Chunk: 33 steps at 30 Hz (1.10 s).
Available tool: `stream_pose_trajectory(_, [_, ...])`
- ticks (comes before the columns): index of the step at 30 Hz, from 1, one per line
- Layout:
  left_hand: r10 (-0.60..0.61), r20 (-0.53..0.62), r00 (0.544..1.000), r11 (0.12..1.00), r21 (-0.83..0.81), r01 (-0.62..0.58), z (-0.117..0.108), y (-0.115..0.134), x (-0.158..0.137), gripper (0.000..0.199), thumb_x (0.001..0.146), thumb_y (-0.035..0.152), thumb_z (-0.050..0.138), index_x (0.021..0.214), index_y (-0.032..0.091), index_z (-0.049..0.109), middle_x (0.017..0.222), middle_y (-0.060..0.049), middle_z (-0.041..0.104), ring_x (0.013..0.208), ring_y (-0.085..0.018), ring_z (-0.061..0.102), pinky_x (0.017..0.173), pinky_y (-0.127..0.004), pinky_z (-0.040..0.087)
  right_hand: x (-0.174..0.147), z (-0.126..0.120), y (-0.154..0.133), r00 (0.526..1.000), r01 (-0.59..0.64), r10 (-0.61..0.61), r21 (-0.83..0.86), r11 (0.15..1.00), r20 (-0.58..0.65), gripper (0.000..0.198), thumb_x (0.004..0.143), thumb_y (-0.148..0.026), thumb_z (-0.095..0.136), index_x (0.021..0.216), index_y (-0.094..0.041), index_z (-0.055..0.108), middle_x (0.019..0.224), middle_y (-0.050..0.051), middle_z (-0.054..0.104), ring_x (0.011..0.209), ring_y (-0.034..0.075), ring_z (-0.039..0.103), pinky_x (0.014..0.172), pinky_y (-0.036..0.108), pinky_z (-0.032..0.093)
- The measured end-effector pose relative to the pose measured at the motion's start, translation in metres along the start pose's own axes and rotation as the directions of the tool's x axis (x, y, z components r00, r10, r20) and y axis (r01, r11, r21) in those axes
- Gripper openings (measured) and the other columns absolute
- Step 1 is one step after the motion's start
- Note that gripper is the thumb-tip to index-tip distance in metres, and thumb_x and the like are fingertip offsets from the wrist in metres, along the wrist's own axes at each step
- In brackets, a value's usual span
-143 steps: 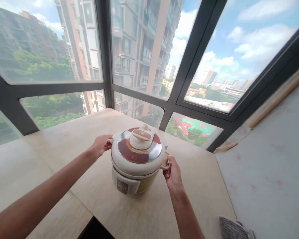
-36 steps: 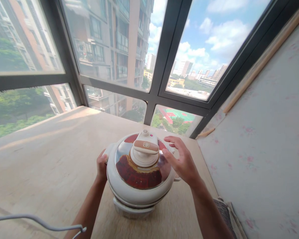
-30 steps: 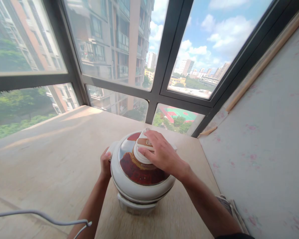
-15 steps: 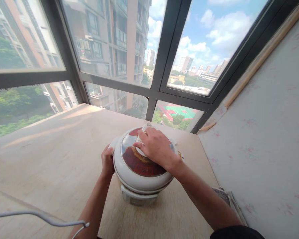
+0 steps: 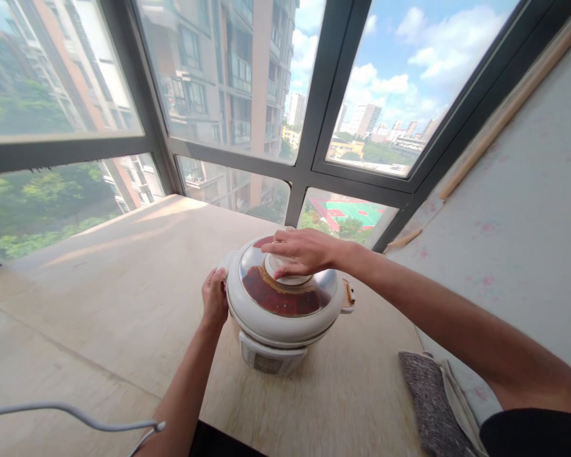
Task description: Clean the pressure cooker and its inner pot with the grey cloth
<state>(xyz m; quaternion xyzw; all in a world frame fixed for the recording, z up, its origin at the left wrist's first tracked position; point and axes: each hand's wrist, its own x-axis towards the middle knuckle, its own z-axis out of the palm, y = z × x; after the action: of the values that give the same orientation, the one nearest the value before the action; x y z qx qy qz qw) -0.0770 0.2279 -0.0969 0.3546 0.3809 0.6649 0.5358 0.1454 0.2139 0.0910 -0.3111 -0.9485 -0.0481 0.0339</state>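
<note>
A white electric pressure cooker point(image 5: 273, 358) stands upright on the pale surface, its control panel facing me. Its round lid point(image 5: 285, 301) is white-rimmed with a shiny dark-red and silver top, and it rests on the body. My left hand point(image 5: 215, 298) is closed around the side handle at the cooker's left; the fingertips are partly hidden behind it. From above, my right hand point(image 5: 309, 251) grips the white lid knob point(image 5: 292, 278), thumb in front and fingers over the top. A small side handle point(image 5: 348, 298) sticks out at the right.
Dark-framed windows point(image 5: 304, 149) rise behind the surface point(image 5: 124, 304). A floral-papered wall point(image 5: 514, 241) borders it on the right. At the lower right lies a folded grey cloth point(image 5: 423, 397). A grey cable point(image 5: 76, 411) crosses the lower left, in front of my left forearm.
My right wrist and forearm have swung up and out to the right, turning the hand on the knob. My left hand stays at the side handle. The view has shifted slightly.
</note>
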Motion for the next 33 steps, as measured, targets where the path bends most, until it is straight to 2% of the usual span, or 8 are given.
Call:
stream_pose_trajectory(3, [-0.014,0.015,1.0,0.997,-0.07,0.016,-0.002,-0.003,0.001,0.034,0.076,0.05,0.07,0.077,0.019,0.058,0.056,0.006,0.047,0.05,-0.011,0.043,0.05,-0.025,0.033,0.001,0.001,-0.001,0.999,-0.016,0.016,0.017,1.0,0.045,0.045,0.099,-0.045,0.05,0.139,-0.025,0.056,0.122,0.008,0.063,0.097,0.022,0.062,0.082,0.033,0.046])
stream_pose_trajectory(8, [-0.007,0.005,1.0,0.993,-0.115,0.008,-0.003,-0.003,0.002,0.035,0.073,0.047,0.073,0.07,0.019,0.053,0.054,0.008,0.042,0.047,-0.008,0.033,0.047,-0.023,0.028,0.002,0.002,-0.013,0.975,-0.209,0.208,-0.001,0.978,0.072,0.042,0.104,-0.04,0.038,0.141,-0.029,0.054,0.117,0.008,0.062,0.092,0.023,0.065,0.082,0.035,0.046])
stream_pose_trajectory(14, [-0.002,-0.02,1.0,0.995,-0.097,0.0,-0.001,0.003,-0.001,0.042,0.07,0.044,0.074,0.058,0.02,0.041,0.051,0.008,0.038,0.046,-0.007,0.031,0.045,-0.022,0.026,0.006,-0.006,-0.031,0.912,-0.376,0.379,-0.052,0.925,0.158,0.047,0.105,-0.043,0.031,0.149,-0.032,0.045,0.125,0.012,0.06,0.104,0.029,0.065,0.09,0.041,0.045])
stream_pose_trajectory(20, [0.0,-0.039,0.999,0.996,-0.085,-0.004,-0.001,0.006,0.001,0.038,0.068,0.037,0.074,0.054,0.02,0.042,0.05,0.008,0.038,0.048,-0.007,0.032,0.046,-0.021,0.026,0.01,-0.003,-0.039,0.827,-0.531,0.537,-0.081,0.843,0.165,0.05,0.104,-0.047,0.025,0.147,-0.029,0.044,0.125,0.017,0.059,0.107,0.034,0.066,0.09,0.047,0.047])
stream_pose_trajectory(24, [-0.007,-0.04,0.999,0.996,-0.084,0.004,-0.001,0.006,0.002,0.037,0.066,0.036,0.074,0.053,0.02,0.043,0.05,0.008,0.039,0.048,-0.007,0.032,0.047,-0.021,0.026,0.014,0.003,-0.042,0.784,-0.6,0.606,-0.084,0.796,0.136,0.05,0.104,-0.047,0.025,0.145,-0.026,0.045,0.123,0.019,0.061,0.109,0.036,0.065,0.09,0.049,0.049])
stream_pose_trajectory(29, [-0.008,-0.026,1.0,0.996,-0.089,0.006,-0.001,0.008,0.001,0.036,0.065,0.035,0.073,0.052,0.02,0.043,0.049,0.007,0.04,0.048,-0.007,0.034,0.048,-0.022,0.027,0.02,0.004,-0.048,0.699,-0.702,0.704,-0.065,0.709,0.125,0.049,0.103,-0.047,0.025,0.141,-0.025,0.047,0.12,0.02,0.062,0.107,0.036,0.066,0.088,0.051,0.05])
stream_pose_trajectory(33, [-0.005,-0.017,1.0,0.995,-0.101,0.004,0.0,0.009,0.001,0.034,0.064,0.034,0.074,0.053,0.02,0.044,0.05,0.007,0.042,0.048,-0.007,0.033,0.048,-0.022,0.028,0.022,0.001,-0.053,0.682,-0.717,0.719,-0.073,0.694,0.134,0.049,0.103,-0.047,0.025,0.14,-0.023,0.047,0.119,0.02,0.064,0.111,0.037,0.065,0.089,0.051,0.049])
